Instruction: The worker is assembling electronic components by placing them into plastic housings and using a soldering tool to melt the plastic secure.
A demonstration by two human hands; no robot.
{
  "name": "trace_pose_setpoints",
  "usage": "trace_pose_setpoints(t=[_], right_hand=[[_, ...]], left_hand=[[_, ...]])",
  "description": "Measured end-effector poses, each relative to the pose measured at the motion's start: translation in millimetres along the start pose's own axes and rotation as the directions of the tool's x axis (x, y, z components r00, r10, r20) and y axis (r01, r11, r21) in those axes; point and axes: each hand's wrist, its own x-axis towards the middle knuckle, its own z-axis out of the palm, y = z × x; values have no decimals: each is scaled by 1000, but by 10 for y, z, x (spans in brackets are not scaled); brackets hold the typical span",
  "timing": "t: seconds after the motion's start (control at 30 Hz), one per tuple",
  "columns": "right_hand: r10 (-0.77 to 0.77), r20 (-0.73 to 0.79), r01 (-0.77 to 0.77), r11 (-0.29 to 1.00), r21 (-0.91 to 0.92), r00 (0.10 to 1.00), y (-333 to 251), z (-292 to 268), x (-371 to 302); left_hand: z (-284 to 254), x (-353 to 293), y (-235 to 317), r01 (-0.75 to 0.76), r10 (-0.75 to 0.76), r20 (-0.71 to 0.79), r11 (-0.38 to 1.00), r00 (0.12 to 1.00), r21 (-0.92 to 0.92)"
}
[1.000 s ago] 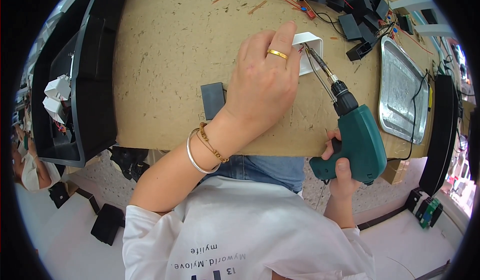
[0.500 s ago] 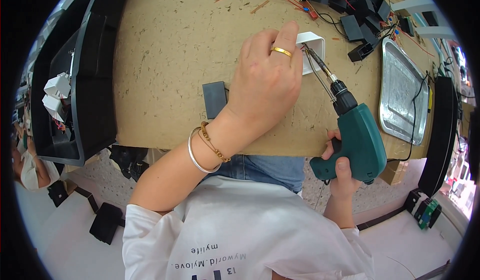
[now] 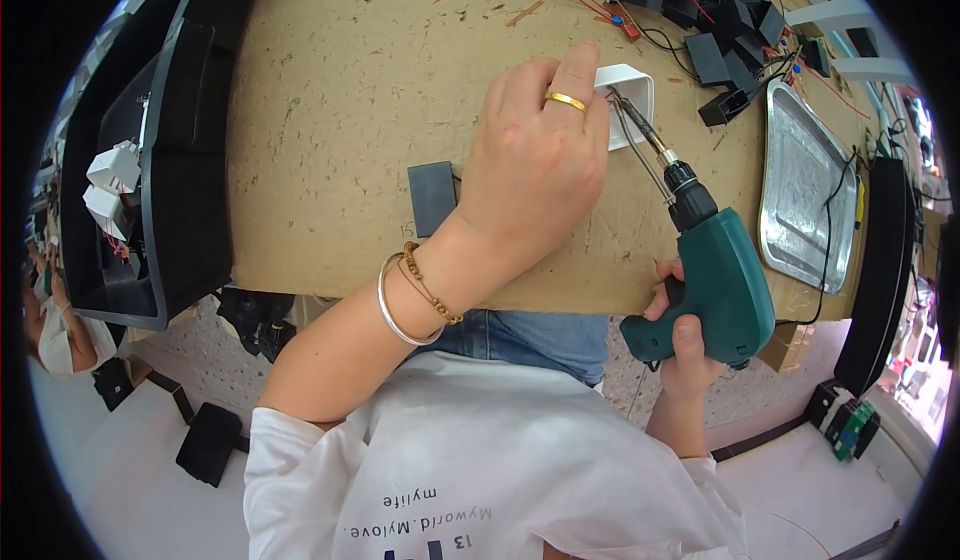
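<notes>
A white plastic housing [image 3: 640, 88] with an open side stands on the board-covered table. My left hand [image 3: 535, 150] is closed around its left side, the fingertips hidden behind the hand. My right hand [image 3: 690, 352] grips a green soldering gun [image 3: 728, 278], a finger at its trigger. Its metal tip and the thin feed tube beside it reach into the open housing. What the tip touches inside is too small to make out. Beside my left wrist lies a flat black rectangular block [image 3: 432, 200], its wire partly hidden by the wrist.
At the left stands a black bin [image 3: 190, 190] holding white housings [image 3: 112, 168]. Black boxes [image 3: 708, 58] with red wires and circuit boards are heaped at the back right. A metal tray [image 3: 805, 200] lies on the right, a black cable across it. Another person's arm shows far left.
Almost nothing differs. Hands, housing and soldering gun keep the same pose, and the whole scene shifts only very slightly in the picture.
</notes>
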Motion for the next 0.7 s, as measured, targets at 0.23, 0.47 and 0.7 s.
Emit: trace_pose_setpoints(t=[0.23, 0.47, 0.7], right_hand=[[36, 23, -36, 999, -4, 999, -10, -15, 5], [4, 32, -6, 999, 48, 999, 23, -79, -15], [-2, 23, 0, 998, 68, 1000, 49, -79, -31]], left_hand=[[26, -7, -1, 1, -1, -30, 1000, 1000, -8], [-7, 5, 8, 3, -3, -7, 1000, 1000, 5], [-17, -8, 6, 12, -12, 32, 1000, 999, 7]])
